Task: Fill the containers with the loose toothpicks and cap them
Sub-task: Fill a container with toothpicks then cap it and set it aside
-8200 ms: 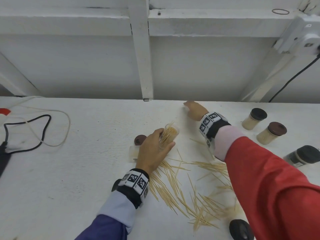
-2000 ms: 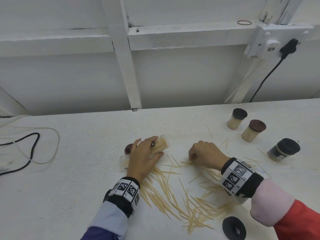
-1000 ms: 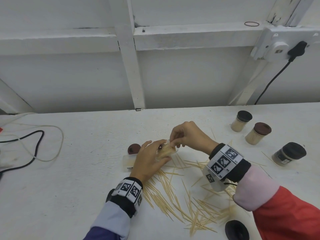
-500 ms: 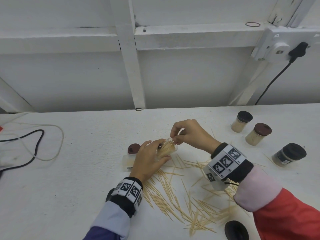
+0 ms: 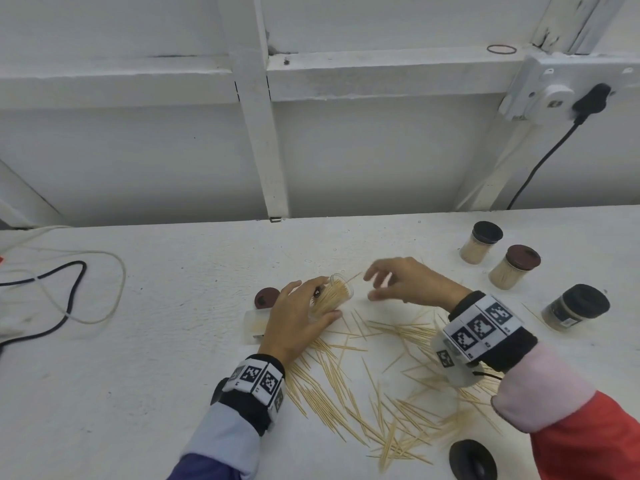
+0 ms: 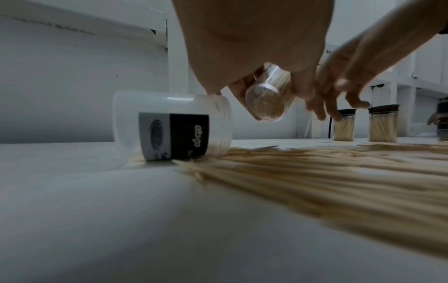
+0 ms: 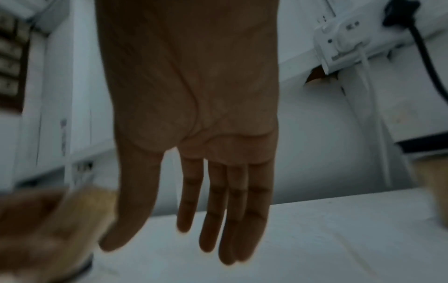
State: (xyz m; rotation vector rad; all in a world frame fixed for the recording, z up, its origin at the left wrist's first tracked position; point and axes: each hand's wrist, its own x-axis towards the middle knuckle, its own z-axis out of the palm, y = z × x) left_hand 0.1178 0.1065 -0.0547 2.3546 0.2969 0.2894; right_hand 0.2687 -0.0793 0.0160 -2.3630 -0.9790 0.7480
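1. Nearest me: a black cap [image 5: 472,459] lies flat on the table [image 5: 138,375] at the bottom edge, off any jar.
2. Loose toothpicks [image 5: 363,393]: scattered across the table between my wrists; many are left to gather.
3. Left hand [image 5: 298,320]: fingers curled round the small clear jar [image 5: 337,296], tilted with its mouth toward the right, already packed with picks.
4. Right hand [image 5: 408,282]: fingers spread and relaxed, holding nothing, just beside the jar's mouth.
5. Empty labelled container [image 6: 174,124]: on its side, behind my left hand; brown cap [image 5: 266,296] beside it.
6. Far right: three capped jars [image 5: 512,268], upright.
7. Risk, in my judgement: the tilted jar could spill if my left hand tips further; one pick juts from the mouth and may block the cap.
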